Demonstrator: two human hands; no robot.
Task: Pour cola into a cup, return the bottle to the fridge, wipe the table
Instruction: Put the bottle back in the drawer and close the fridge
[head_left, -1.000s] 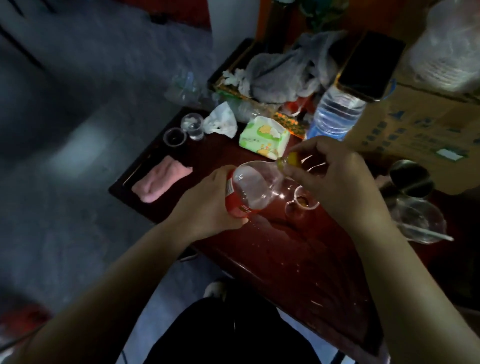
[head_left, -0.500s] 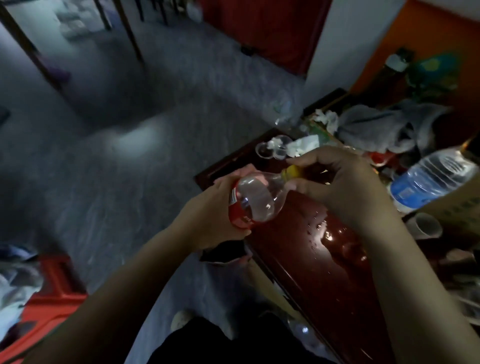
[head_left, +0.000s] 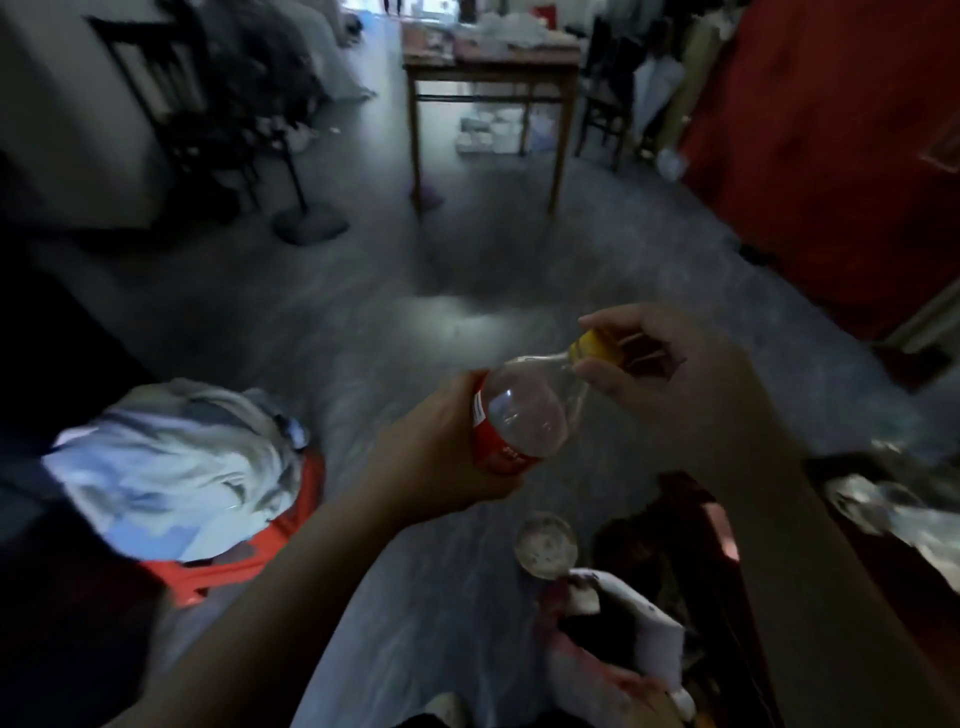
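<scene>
The cola bottle (head_left: 524, 410) is clear plastic with a red label and a yellow cap (head_left: 596, 347); it looks nearly empty. My left hand (head_left: 441, 452) grips its labelled body, holding it tilted over the grey floor. My right hand (head_left: 670, 379) pinches the yellow cap with thumb and fingers. The dark red table (head_left: 883, 566) shows only as a corner at the lower right, behind my right forearm. No cup on the table is in view.
A red basket with pale clothes (head_left: 176, 483) sits at the left. A round lid-like object (head_left: 545, 543) and a bag (head_left: 618, 639) lie on the floor below my hands. A wooden table (head_left: 488, 88), dark chairs and a red curtain (head_left: 831, 130) stand farther off.
My view has swung away from the dark red table toward the open room. Both hands stay on the bottle and cap and now hover over the floor.
</scene>
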